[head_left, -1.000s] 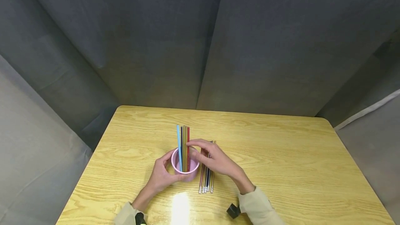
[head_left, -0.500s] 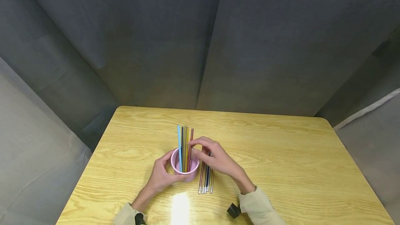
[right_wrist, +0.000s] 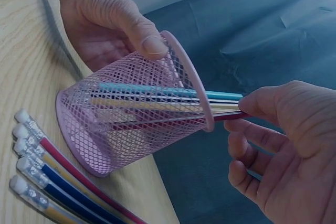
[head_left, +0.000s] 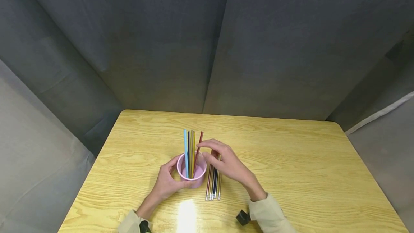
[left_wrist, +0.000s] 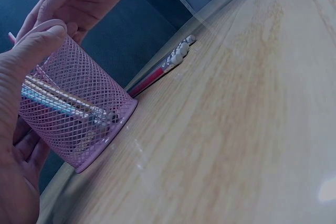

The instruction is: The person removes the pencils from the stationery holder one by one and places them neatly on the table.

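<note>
My left hand [head_left: 165, 183] holds a pink mesh pencil cup [head_left: 198, 183], thumb over the near side and fingers round the far side. The cup stands upright on the table. Inside it, a light blue pencil [head_left: 185, 143], a yellow pencil [head_left: 194, 146] and a few others lean together, eraser ends down. My right hand [head_left: 228, 161] pinches a dark red pencil [head_left: 201, 138] between thumb and index finger, above the rim. That pencil's lower end is in the cup, and it tilts to the right, apart from the rest.
Several pencils [right_wrist: 68, 171] lie side by side on the table just right of the cup, white erasers toward me, partly under my right hand. The wooden table [head_left: 307, 168] extends to both sides. A dark grey curtain [head_left: 275, 46] hangs behind it.
The dark red pencil has swung away from the bundle, its top going right. My right hand has shifted slightly right with it. My left hand and the cup have stayed put.
</note>
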A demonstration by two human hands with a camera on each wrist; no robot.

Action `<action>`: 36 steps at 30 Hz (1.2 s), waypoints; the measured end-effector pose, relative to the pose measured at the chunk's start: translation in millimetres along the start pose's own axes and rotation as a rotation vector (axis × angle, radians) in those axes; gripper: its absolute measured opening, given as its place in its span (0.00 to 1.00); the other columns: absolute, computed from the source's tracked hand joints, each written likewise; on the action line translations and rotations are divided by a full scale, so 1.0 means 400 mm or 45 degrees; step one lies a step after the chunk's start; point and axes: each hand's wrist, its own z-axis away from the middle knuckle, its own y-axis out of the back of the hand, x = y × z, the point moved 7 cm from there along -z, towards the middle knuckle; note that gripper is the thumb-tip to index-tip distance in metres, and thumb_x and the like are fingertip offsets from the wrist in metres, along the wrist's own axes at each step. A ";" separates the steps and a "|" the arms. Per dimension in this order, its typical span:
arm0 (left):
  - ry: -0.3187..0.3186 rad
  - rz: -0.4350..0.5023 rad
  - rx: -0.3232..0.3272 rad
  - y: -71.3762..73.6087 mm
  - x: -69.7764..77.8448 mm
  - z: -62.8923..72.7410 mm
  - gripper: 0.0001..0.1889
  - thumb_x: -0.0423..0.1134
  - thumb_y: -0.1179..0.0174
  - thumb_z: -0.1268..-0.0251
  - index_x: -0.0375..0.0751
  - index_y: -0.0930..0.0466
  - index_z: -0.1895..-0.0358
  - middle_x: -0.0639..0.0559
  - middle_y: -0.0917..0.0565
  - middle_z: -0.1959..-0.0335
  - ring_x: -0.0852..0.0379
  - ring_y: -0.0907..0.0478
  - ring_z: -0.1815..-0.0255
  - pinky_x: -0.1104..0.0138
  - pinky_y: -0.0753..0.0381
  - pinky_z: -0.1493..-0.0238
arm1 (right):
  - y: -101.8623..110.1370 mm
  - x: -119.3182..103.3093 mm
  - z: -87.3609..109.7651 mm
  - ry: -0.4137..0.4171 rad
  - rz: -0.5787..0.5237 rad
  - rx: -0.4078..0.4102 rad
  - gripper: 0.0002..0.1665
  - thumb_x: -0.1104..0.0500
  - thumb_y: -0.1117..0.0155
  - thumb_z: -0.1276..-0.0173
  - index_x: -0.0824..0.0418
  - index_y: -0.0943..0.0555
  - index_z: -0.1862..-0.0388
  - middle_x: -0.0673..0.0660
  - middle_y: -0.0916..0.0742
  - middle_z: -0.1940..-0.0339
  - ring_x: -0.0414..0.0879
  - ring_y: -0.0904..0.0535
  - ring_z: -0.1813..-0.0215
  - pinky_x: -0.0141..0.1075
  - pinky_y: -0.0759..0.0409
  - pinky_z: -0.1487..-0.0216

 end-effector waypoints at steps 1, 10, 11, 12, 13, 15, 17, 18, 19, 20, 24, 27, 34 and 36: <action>0.002 -0.001 0.001 0.000 0.000 0.000 0.47 0.33 0.15 0.57 0.38 0.26 0.28 0.46 0.17 0.34 0.43 0.22 0.33 0.54 0.28 0.24 | 0.003 -0.003 0.000 0.003 -0.003 0.003 0.19 0.58 0.38 0.20 0.52 0.18 0.34 0.49 0.14 0.40 0.40 0.24 0.64 0.33 0.20 0.64; -0.013 0.010 0.004 0.000 0.000 -0.002 0.47 0.33 0.15 0.58 0.38 0.26 0.28 0.46 0.17 0.34 0.45 0.21 0.34 0.61 0.28 0.24 | 0.026 -0.016 0.000 0.032 -0.012 0.064 0.15 0.60 0.38 0.20 0.54 0.15 0.39 0.52 0.12 0.47 0.41 0.24 0.65 0.35 0.20 0.66; -0.014 0.011 0.005 0.000 0.000 -0.002 0.47 0.33 0.15 0.58 0.38 0.26 0.28 0.46 0.17 0.35 0.45 0.21 0.34 0.62 0.28 0.25 | 0.029 -0.017 0.000 0.037 -0.008 0.078 0.15 0.60 0.38 0.21 0.54 0.15 0.40 0.52 0.11 0.48 0.40 0.24 0.66 0.34 0.20 0.67; -0.015 0.014 0.006 0.000 0.000 -0.002 0.47 0.33 0.15 0.58 0.38 0.26 0.28 0.46 0.17 0.34 0.45 0.21 0.34 0.62 0.28 0.25 | 0.032 -0.019 -0.001 0.038 -0.006 0.090 0.14 0.60 0.38 0.21 0.53 0.15 0.40 0.51 0.11 0.49 0.40 0.25 0.66 0.34 0.20 0.67; -0.015 0.016 0.008 0.000 -0.001 -0.002 0.47 0.33 0.15 0.58 0.38 0.25 0.28 0.46 0.17 0.34 0.46 0.21 0.34 0.63 0.28 0.25 | 0.036 -0.022 -0.001 0.044 -0.007 0.101 0.14 0.61 0.38 0.21 0.54 0.15 0.41 0.52 0.11 0.50 0.40 0.25 0.66 0.34 0.21 0.68; -0.015 0.022 0.010 0.000 -0.001 -0.002 0.47 0.33 0.15 0.58 0.39 0.25 0.28 0.46 0.17 0.34 0.46 0.21 0.33 0.64 0.28 0.25 | 0.042 -0.025 -0.001 0.048 -0.009 0.119 0.13 0.61 0.37 0.22 0.54 0.14 0.42 0.51 0.11 0.50 0.40 0.25 0.66 0.33 0.21 0.68; -0.015 0.030 0.012 0.001 -0.001 -0.003 0.47 0.33 0.15 0.58 0.39 0.25 0.28 0.46 0.17 0.34 0.47 0.22 0.33 0.65 0.28 0.25 | 0.047 -0.028 -0.001 0.051 -0.010 0.132 0.13 0.61 0.36 0.23 0.54 0.14 0.42 0.50 0.11 0.50 0.40 0.24 0.66 0.34 0.20 0.67; -0.016 0.034 0.012 0.001 -0.002 -0.002 0.47 0.33 0.15 0.58 0.39 0.25 0.28 0.45 0.18 0.34 0.47 0.22 0.33 0.65 0.28 0.25 | 0.049 -0.028 0.000 0.051 -0.010 0.139 0.13 0.62 0.35 0.23 0.54 0.14 0.43 0.49 0.11 0.50 0.40 0.24 0.66 0.33 0.20 0.67; -0.019 0.035 0.012 0.001 -0.002 -0.002 0.47 0.33 0.15 0.58 0.39 0.25 0.28 0.45 0.18 0.33 0.46 0.22 0.33 0.65 0.28 0.25 | 0.052 -0.029 0.000 0.054 -0.010 0.146 0.14 0.62 0.35 0.23 0.54 0.14 0.43 0.49 0.11 0.50 0.40 0.24 0.66 0.33 0.20 0.67; -0.018 0.037 0.013 0.001 -0.001 -0.002 0.47 0.33 0.15 0.58 0.38 0.25 0.28 0.45 0.18 0.33 0.46 0.22 0.33 0.65 0.28 0.25 | 0.054 -0.029 0.001 0.057 -0.008 0.155 0.14 0.63 0.35 0.24 0.54 0.14 0.43 0.48 0.12 0.50 0.40 0.24 0.66 0.33 0.20 0.67; -0.006 0.039 0.014 0.001 -0.002 -0.002 0.47 0.33 0.15 0.59 0.38 0.25 0.28 0.45 0.18 0.33 0.47 0.22 0.33 0.65 0.28 0.25 | 0.065 -0.032 0.003 0.087 -0.001 0.206 0.13 0.64 0.33 0.25 0.54 0.13 0.45 0.49 0.11 0.52 0.40 0.24 0.67 0.31 0.22 0.68; 0.000 0.038 0.014 0.001 -0.001 -0.001 0.47 0.33 0.15 0.59 0.38 0.25 0.28 0.45 0.18 0.34 0.47 0.22 0.33 0.65 0.29 0.25 | 0.074 -0.034 0.004 0.100 -0.001 0.253 0.12 0.65 0.33 0.25 0.53 0.13 0.48 0.48 0.11 0.55 0.41 0.25 0.67 0.31 0.23 0.69; -0.017 0.044 0.009 -0.001 0.002 -0.002 0.47 0.31 0.15 0.58 0.38 0.25 0.28 0.44 0.18 0.34 0.46 0.22 0.33 0.65 0.28 0.25 | 0.090 -0.033 0.006 0.148 -0.017 0.365 0.12 0.69 0.32 0.28 0.55 0.11 0.52 0.50 0.11 0.61 0.42 0.26 0.69 0.31 0.26 0.70; -0.016 0.050 0.006 -0.002 0.002 -0.002 0.47 0.31 0.15 0.58 0.38 0.25 0.28 0.44 0.18 0.33 0.46 0.22 0.33 0.65 0.28 0.25 | 0.096 -0.035 0.007 0.165 -0.027 0.396 0.13 0.71 0.32 0.30 0.57 0.11 0.53 0.52 0.12 0.63 0.43 0.26 0.70 0.30 0.27 0.70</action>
